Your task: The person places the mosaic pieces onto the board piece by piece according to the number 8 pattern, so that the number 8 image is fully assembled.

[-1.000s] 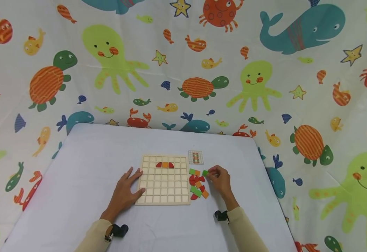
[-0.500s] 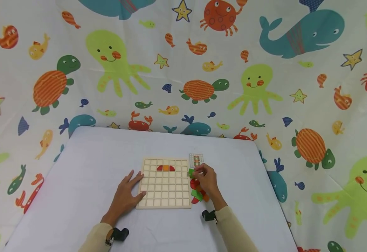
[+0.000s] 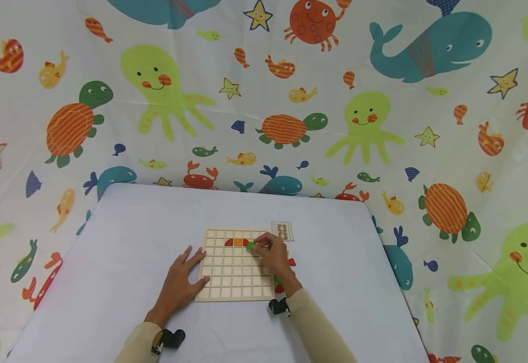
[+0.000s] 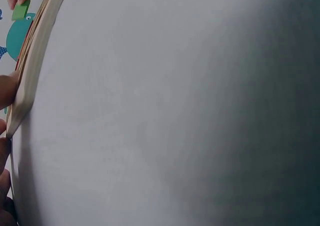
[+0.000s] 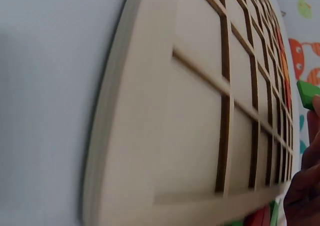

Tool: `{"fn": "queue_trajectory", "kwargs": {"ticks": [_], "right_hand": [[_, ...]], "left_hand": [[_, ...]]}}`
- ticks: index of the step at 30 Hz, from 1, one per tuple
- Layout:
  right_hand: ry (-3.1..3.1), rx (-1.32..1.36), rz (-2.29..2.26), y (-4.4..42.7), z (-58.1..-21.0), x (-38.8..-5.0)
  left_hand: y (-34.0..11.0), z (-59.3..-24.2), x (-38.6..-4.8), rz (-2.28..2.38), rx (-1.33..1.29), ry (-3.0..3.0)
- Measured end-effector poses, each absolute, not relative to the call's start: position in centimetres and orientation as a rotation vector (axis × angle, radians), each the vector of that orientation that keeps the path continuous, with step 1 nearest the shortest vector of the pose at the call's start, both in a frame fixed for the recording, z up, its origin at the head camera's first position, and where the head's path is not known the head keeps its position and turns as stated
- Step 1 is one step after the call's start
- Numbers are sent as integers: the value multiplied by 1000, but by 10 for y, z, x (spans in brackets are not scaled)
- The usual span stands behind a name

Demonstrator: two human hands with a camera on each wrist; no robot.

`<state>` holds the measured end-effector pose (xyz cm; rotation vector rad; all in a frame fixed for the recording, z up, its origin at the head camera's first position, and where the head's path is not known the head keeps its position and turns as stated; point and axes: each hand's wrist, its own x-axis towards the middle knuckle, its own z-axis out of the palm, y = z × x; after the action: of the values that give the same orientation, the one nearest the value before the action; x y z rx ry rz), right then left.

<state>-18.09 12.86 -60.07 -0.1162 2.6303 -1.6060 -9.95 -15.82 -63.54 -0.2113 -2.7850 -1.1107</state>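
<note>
My right hand [image 3: 270, 254] pinches a green square tile [image 3: 250, 245] over the upper right part of a wooden grid board [image 3: 227, 277]. In the right wrist view the tile [image 5: 307, 93] is held up above the board's surface. Two red curved tiles [image 3: 229, 242] flank an orange square tile [image 3: 238, 242] in the board's second row. My left hand [image 3: 180, 282] rests at the board's left edge with fingers spread, thumb on the rim. The loose tiles [image 3: 279, 288] right of the board are mostly hidden by my right hand and wrist.
A small pattern card [image 3: 282, 231] lies beyond the board's upper right corner. White cloth [image 3: 155, 222] covers the table, and a printed sea-animal curtain [image 3: 291, 166] hangs behind its far edge.
My right hand has carried the green tile leftward from beside the loose tiles to over the board. My left hand has stayed at the board's edge. The head view has shifted slightly.
</note>
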Motion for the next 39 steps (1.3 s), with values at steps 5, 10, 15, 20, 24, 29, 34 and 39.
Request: {"fn": "queue_trajectory", "kwargs": {"ticks": [5,10,15,20,24,29,34,39], "right_hand": [[2628,-203,-1571,109,-603,-182],[2636,-248,-1520,91,-604,-184],[2677,-212,-1445,77,-606,-186],[2729,-168,-1356,67,-605,-185],[2781,-160,-1250,62,-608,-184],[2828,-153,-1145,57,-609,-183],[2796,-196,-1149,61,-603,-181],[2748,-241,-1248,80,-599,-179]], "left_hand": [[-158,-637,-99,-1107,-213,-2792],[-159,-637,-99,-1102,-208,-2802],[-159,-637,-100,-1107,-216,-2802],[-159,-638,-100,-1114,-215,-2802],[-159,-638,-100,-1120,-215,-2803],[-159,-637,-101,-1114,-218,-2795],[-158,-637,-100,-1111,-219,-2798],[-158,-636,-99,-1105,-203,-2817]]}}
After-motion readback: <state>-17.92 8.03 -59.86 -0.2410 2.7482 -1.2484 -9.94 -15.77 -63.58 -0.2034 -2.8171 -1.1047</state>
